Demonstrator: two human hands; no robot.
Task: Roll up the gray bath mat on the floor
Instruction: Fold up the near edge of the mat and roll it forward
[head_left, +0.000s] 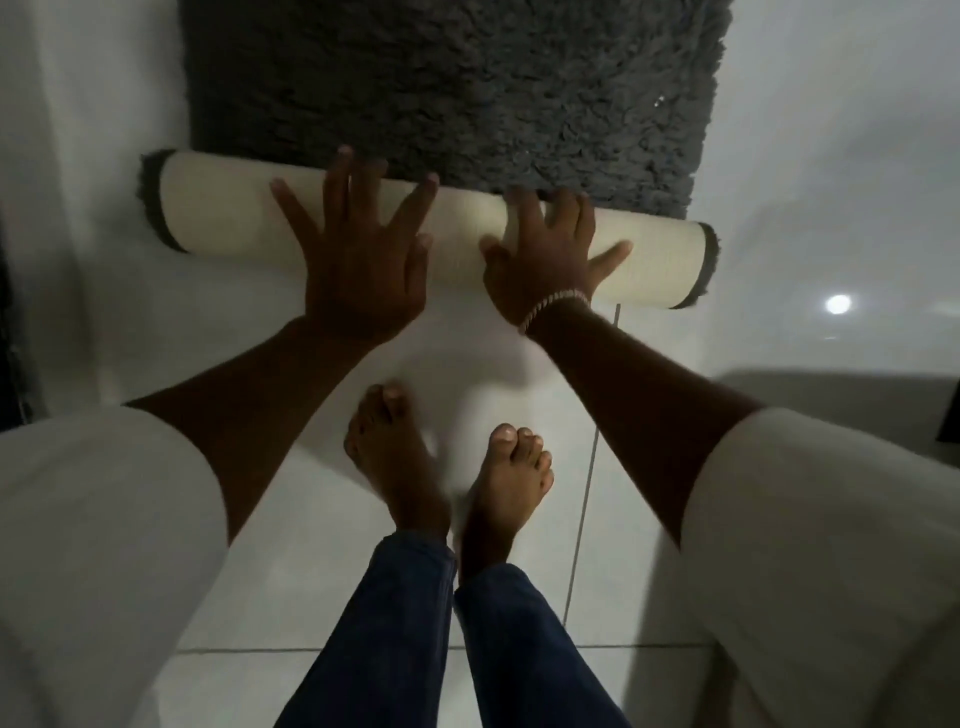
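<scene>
gray bath mat (457, 88) on tiled floor (322, 561), near end rolled, pale backing out | left hand (358, 270), right hand (545, 260) flat on roll, fingers spread wide, gripping nothing | soft, floppy, probably light; press mid-roll evenly, ends may skew

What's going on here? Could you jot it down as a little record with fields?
mat: gray, shaggy, lying on the floor
roll: near end rolled up, pale backing outward
left hand: flat on the roll, fingers spread
right hand: flat on the roll, bracelet on its wrist
feet: bare, just behind the roll
progress: partly rolled, most of the mat lies flat
</scene>
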